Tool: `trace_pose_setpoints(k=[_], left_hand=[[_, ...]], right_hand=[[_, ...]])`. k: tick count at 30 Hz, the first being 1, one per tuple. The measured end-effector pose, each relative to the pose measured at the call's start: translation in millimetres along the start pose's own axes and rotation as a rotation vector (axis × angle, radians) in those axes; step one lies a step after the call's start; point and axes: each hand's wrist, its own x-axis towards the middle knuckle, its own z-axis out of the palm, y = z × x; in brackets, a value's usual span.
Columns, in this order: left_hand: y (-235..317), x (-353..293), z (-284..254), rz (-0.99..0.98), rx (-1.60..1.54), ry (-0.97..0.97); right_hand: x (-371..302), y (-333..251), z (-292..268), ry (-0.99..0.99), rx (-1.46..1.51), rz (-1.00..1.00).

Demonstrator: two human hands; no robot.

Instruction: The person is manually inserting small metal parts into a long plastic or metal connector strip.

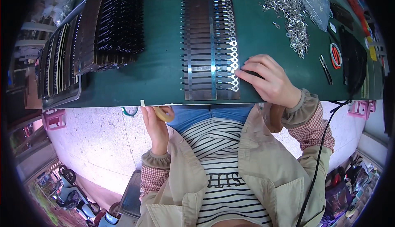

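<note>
A brown cardboard strip (199,93) lies on the green work mat, with several short black wires laid across it in a row. Their right ends carry metal ring terminals (234,49), and a shiny strip of clear tape (213,37) runs lengthwise over them. My right hand (273,83) is at the strip's right side, thumb and fingers pinched on a ring terminal near the lower end. Below the table's front edge, my left hand (155,128) holds a yellowish tape roll (165,113). A small pale piece (142,102) shows at its fingertips.
Stacked cardboard strips with black wires (117,25) stand at the left, beside a metal tray (79,89). Loose ring terminals (288,9) and a clear plastic bag (312,0) lie far right. Nearer are small snips (326,69), an orange-and-white coil (335,56) and a black cable (319,157).
</note>
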Motion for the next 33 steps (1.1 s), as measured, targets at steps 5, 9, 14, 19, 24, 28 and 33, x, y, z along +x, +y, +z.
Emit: trace_pose_setpoints(k=[5, 9, 14, 19, 24, 28, 33], left_hand=[[8.8, 3.0, -11.3, -0.040, 0.123, -0.209], [21.3, -10.7, -0.5, -0.066, 0.211, -0.101], [49.2, -32.6, 10.6, -0.069, 0.110, -0.102], [58.7, -66.3, 24.5, 0.040, 0.364, -0.345], [50.5, -62.1, 41.4, -0.308, 0.433, -0.530], [37.8, -59.3, 58.9, -0.282, 0.450, -0.740], [34.4, -53.1, 74.8, -0.369, 0.434, -0.831]], right_hand=[[1.8, -4.3, -0.6, -0.006, -0.010, 0.002], [0.6, -4.3, -0.7, -0.005, -0.006, 0.010], [-0.1, -2.1, -0.6, -0.003, 0.002, 0.013], [-0.7, -3.6, -2.0, 0.012, 0.022, -0.035], [-2.0, -3.2, -3.3, -0.031, 0.025, -0.087], [-2.5, -4.8, -0.8, -0.039, 0.032, -0.076], [-2.4, -5.3, -1.9, -0.046, 0.044, -0.067]])
